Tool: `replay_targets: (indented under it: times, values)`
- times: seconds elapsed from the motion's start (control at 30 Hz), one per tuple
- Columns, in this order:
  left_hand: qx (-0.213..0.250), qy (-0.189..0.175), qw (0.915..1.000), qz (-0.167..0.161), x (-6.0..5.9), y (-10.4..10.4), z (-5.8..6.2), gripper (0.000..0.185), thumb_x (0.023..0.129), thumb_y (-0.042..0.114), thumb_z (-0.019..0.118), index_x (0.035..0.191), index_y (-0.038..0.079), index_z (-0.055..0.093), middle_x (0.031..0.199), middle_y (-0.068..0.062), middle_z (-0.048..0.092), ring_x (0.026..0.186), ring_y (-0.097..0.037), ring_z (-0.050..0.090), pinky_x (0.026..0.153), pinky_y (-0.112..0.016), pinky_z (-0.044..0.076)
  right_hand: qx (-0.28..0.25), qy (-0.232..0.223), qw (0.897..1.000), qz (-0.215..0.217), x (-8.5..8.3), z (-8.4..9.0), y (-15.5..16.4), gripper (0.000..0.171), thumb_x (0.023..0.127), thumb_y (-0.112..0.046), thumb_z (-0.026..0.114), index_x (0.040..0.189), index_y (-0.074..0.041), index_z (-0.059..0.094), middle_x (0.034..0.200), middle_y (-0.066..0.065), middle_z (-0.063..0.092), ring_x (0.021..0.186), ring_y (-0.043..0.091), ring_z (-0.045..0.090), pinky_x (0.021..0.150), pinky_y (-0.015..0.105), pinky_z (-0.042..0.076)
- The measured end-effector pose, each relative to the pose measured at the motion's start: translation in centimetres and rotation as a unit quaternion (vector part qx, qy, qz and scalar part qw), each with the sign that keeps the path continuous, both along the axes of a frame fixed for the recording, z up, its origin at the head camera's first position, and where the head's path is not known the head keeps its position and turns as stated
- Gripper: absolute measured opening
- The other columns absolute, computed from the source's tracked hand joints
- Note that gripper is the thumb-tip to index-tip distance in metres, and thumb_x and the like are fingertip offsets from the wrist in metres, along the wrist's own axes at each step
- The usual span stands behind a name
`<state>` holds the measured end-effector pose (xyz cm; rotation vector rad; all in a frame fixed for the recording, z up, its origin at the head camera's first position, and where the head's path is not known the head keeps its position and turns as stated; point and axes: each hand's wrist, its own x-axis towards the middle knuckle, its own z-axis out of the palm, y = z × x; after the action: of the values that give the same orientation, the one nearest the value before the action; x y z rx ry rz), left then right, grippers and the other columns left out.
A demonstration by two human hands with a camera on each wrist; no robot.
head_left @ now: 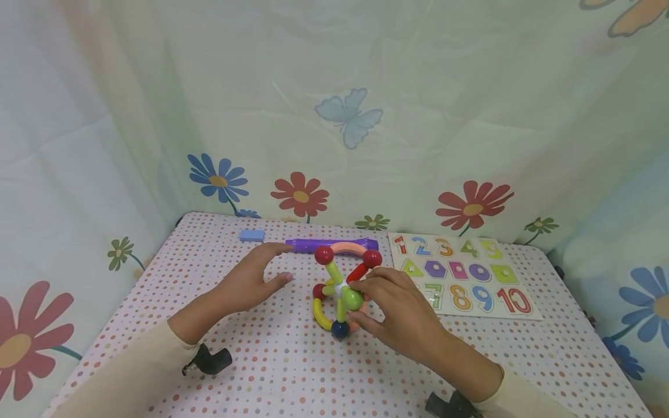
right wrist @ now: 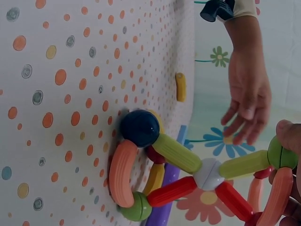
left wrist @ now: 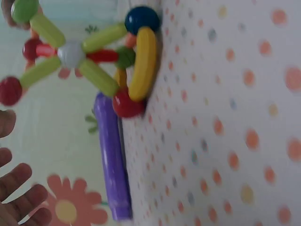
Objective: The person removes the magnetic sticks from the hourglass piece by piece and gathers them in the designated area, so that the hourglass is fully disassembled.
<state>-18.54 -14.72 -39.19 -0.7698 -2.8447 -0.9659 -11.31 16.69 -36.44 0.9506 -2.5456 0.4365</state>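
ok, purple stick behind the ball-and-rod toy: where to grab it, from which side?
Pinch the purple stick near its left end, coming from above beside the left hand. It lies flat, and the toy crowds its middle and right end.

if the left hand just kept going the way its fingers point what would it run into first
Probably the purple stick: the left hand is open, its fingertips pointing toward the stick's near end. The rod-and-ball toy, held by the right hand, sits slightly to the side. Depth is hard to judge.
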Motion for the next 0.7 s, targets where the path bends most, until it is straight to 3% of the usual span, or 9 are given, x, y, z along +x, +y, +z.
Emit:
replay_targets:
  times: [0.33,0.7]
  values:
    - [0.054,0.066,0.9961,-0.024,0.1,4.0,1.0,0.055,0.099,0.028,0.071,0.149,0.015,0.051,0.145,-0.007,0.057,0.135,-0.027,0.052,0.108,-0.050,0.044,-0.009,-0.001,1.000,-0.005,0.1,-0.2,-0.1,0.058,0.075,-0.039,0.093,0.123,-0.014,0.070,0.113,-0.004,0.072,0.123,0.021,0.053,0.106,0.044,0.042]
    - [0.070,0.052,0.9957,-0.034,-0.3,6.0,0.7,0.049,0.101,0.025,0.067,0.147,0.017,0.055,0.142,-0.003,0.060,0.134,-0.022,0.053,0.108,-0.045,0.046,-0.013,0.009,1.000,0.002,0.0,-0.4,0.0,0.058,0.075,-0.038,0.093,0.122,-0.014,0.070,0.113,-0.003,0.072,0.122,0.023,0.054,0.106,0.044,0.042]
